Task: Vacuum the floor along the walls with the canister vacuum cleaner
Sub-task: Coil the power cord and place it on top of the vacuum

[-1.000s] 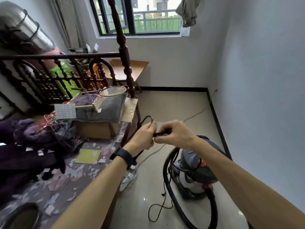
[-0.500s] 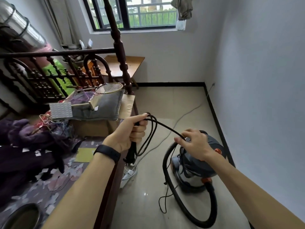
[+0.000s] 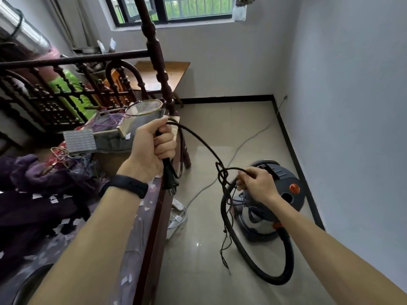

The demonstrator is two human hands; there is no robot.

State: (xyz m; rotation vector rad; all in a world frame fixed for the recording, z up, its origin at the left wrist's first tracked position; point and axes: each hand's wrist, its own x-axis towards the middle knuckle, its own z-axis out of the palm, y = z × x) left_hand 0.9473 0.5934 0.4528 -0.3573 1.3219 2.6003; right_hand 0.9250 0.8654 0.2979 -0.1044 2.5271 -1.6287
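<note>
Two pale walls, glossy beige floor

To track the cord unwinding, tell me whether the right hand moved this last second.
Yes. The right hand, pinching the black power cord, dropped from above the grey canister vacuum cleaner to level with its lid, away from the left hand.

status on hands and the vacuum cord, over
Left hand grips cord loops, plug dangling free. Right hand pinches cord past a knot. Vacuum on floor; knot in the way.
</note>
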